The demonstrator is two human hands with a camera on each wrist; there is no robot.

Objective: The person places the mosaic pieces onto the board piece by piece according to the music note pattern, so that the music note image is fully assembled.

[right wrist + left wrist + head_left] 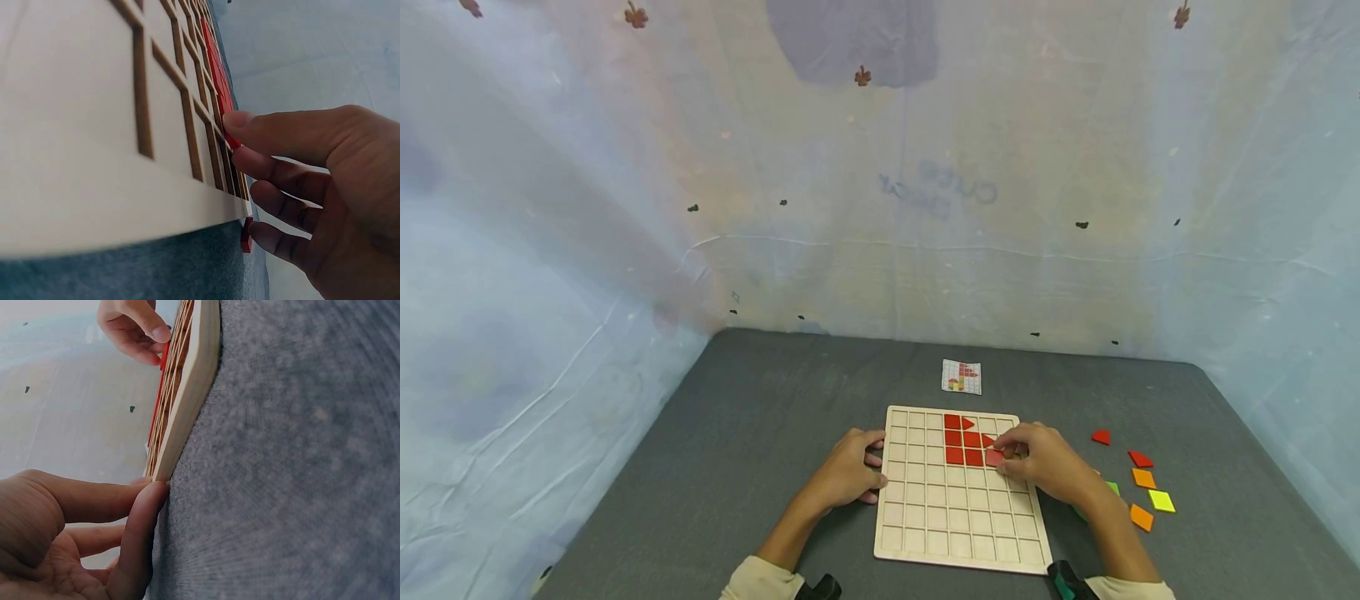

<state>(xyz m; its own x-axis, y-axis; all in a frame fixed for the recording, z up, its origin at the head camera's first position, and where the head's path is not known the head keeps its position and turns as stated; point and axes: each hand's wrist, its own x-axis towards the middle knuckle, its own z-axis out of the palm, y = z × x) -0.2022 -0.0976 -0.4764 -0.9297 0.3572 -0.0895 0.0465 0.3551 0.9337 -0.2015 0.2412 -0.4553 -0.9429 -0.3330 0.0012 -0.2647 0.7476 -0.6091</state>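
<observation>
A wooden grid board point(925, 564) lies on the dark table, with several red tiles point(953, 439) set in its upper cells. At the board's left edge, my left hand point(846, 468) holds the rim between thumb and finger, seen closely in the left wrist view at the edge point(200, 381). Between thumb and index finger, my right hand point(1047, 458) pinches a red square tile point(992, 457) at the right end of the third row of red. The right wrist view shows the right thumb and fingertip on that tile, partly hiding it.
Right of the board lie loose tiles: red ones point(1141, 459), orange ones point(1141, 517), a yellow one point(1162, 501) and a green one point(1112, 488) partly behind the right forearm. A printed pattern card point(972, 385) lies beyond the board. Cloth walls point(850, 275) surround the table.
</observation>
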